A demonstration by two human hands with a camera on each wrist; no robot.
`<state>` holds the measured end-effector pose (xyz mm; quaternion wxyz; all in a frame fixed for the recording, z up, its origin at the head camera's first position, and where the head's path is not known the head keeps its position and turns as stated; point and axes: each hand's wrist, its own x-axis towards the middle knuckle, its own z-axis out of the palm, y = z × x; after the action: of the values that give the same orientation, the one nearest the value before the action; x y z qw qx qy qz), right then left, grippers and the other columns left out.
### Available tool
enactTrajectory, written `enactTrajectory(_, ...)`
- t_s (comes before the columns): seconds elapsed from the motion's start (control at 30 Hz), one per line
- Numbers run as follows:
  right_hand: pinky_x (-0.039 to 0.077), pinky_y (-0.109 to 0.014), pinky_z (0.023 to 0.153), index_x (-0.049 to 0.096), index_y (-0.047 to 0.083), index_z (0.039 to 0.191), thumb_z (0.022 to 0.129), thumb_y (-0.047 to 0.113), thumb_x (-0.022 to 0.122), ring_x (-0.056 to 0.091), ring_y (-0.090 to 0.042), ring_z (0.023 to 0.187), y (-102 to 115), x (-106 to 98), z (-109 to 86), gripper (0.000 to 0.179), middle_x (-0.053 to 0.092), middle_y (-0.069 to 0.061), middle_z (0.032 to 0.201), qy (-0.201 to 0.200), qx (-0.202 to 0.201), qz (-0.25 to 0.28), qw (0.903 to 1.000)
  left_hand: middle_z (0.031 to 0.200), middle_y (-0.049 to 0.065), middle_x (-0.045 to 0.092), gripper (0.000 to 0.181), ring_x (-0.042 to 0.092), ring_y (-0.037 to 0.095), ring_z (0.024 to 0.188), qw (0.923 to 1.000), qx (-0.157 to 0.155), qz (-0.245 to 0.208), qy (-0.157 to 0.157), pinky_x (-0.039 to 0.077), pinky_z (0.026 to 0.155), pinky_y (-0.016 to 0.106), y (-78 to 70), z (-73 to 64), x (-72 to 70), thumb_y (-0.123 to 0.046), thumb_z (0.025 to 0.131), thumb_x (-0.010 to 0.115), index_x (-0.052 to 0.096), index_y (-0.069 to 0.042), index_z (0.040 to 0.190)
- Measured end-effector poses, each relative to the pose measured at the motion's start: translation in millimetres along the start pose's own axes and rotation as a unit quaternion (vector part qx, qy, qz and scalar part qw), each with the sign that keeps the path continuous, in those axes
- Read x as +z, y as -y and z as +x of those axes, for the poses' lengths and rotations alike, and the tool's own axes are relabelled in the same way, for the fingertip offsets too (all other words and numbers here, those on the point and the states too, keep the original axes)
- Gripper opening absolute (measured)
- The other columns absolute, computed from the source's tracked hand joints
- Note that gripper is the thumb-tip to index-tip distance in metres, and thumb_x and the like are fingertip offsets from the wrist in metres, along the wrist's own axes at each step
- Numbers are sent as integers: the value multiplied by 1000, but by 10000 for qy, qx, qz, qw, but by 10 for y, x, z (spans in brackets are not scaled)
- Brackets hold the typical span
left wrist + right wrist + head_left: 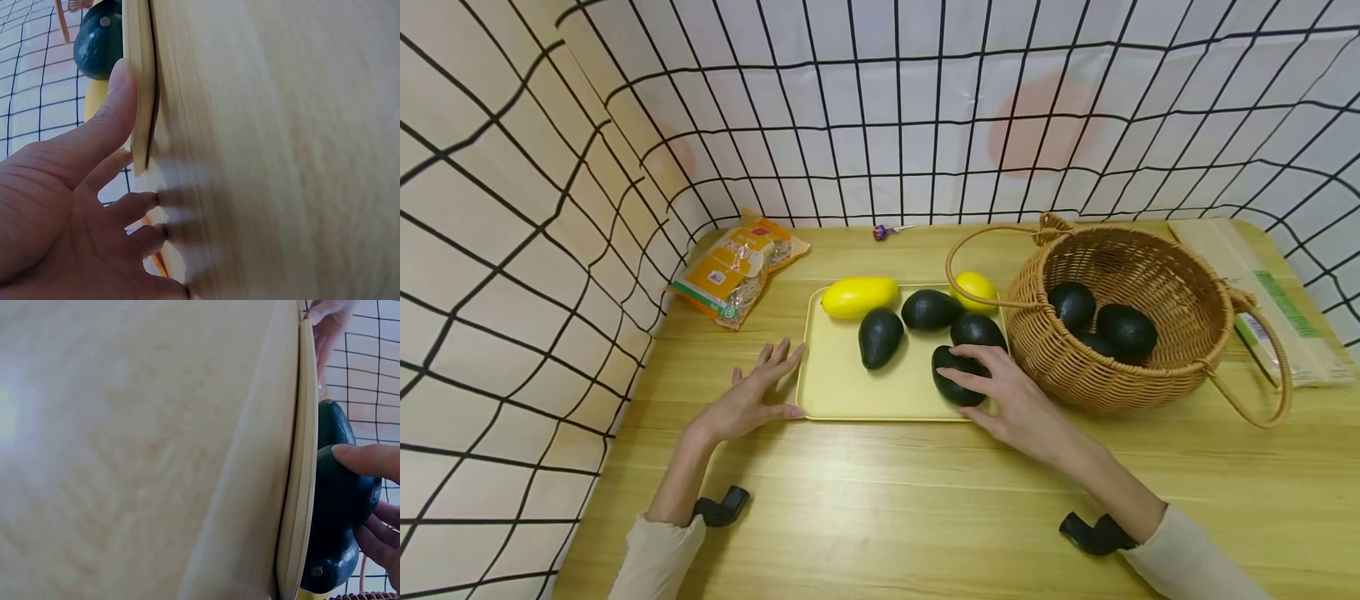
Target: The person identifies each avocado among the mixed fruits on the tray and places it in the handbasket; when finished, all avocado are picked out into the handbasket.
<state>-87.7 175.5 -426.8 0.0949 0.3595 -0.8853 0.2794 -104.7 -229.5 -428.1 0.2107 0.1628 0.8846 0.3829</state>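
Orange bag point(730, 262): being kept at the upper left of the frame, flat on the table point(850, 517).
Left hand point(748, 400): being held left of the middle, fingers spread wide; nothing is being gripped, but the tray's edge is being touched by the thumb.
Yellow tray point(850, 396): being used in the middle; a long yellow fruit point(860, 297), three loose avocados point(881, 337) and a round yellow fruit point(976, 285) are being carried on it.
Held avocado point(955, 383): being gripped at the tray's lower right part; whether it is being lifted or put down cannot be told.
Right hand point(1011, 396): being curled just right of the middle, thumb and fingers part closed around that avocado.
Basket point(1075, 379): being kept at the right; three more avocados point(1126, 332) are being held inside.
How far along: the fruit moving, it seems, is being only part done; four avocados are being shown outside the basket, three inside.
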Motion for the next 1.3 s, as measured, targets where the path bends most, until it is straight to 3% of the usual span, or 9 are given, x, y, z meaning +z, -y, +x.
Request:
enactTrajectory(0.47,59,-52,96,77,11,122,71,6,94,57,-33,124,-43,-7,19,54,64,-17,136,-74,-452,-420,9981,173,23,-7,92,-18,46,158,10000,-24,-12,17,-19,106,86,3,7,-1,-24,96,74,17,-11,166)
enactTrajectory(0.87,59,-50,94,78,13,121,70,7,92,61,-33,122,21,-82,35,53,65,-17,134,-288,-736,-281,9965,173,24,-6,92,-18,47,158,10000,-8,14,24,-18,105,87,1,9,-4,-24,96,74,17,-10,166)
enactTrajectory(1.03,57,-46,90,77,14,123,68,5,91,62,-32,120,82,-222,56,57,66,-15,134,-554,-843,116,9948,173,24,-6,92,-18,47,158,10000,-10,9,34,-18,105,87,-1,6,-4,-23,96,74,17,-10,166)
enactTrajectory(1.1,54,-38,89,76,14,124,70,6,90,61,-30,119,98,-312,61,56,66,-15,135,-647,-802,371,9940,173,24,-6,92,-18,47,158,10000,-6,4,33,-18,105,87,-2,5,-4,-23,96,74,17,-10,166)
enactTrajectory(1.23,45,-21,89,76,15,126,91,35,81,60,-26,119,109,-515,67,41,67,-15,134,-965,-765,647,9903,173,24,-7,91,-18,47,158,10000,22,-27,29,-19,105,87,-4,4,-1,-22,96,74,17,-9,166)
enactTrajectory(1.3,44,-16,90,77,13,125,96,47,70,61,-24,117,99,-623,69,44,68,-17,132,-1235,-838,658,9866,173,24,-7,91,-18,47,158,10000,39,-30,25,-19,105,87,-5,2,0,-22,96,74,17,-9,166)
